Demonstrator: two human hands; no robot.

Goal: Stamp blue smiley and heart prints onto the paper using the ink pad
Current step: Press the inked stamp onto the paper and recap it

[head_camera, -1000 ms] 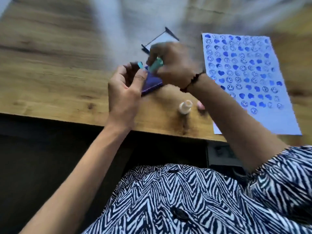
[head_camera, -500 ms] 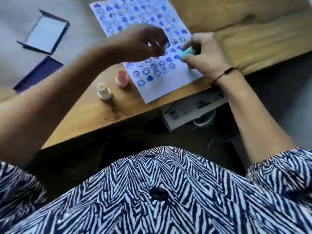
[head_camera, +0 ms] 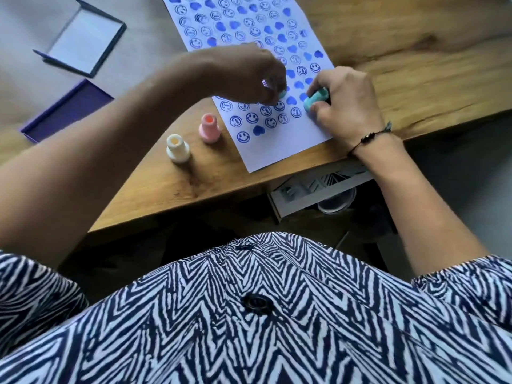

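My paper [head_camera: 277, 145] on the counter [head_camera: 415, 37] is nearly full of blue smileys and hearts; only its near strip is bare; my left hand [head_camera: 249, 76] and right hand [head_camera: 346, 103] each pinch a teal stamp [head_camera: 314, 99] down onto it; the ink pad [head_camera: 66, 112] lies well apart.

We have one view only, worn on the head, looking steeply down and forward over the patterned shirt [head_camera: 249, 314] to the wooden table [head_camera: 415, 51], close above both hands, the horizon tilted so the table edge runs diagonally.
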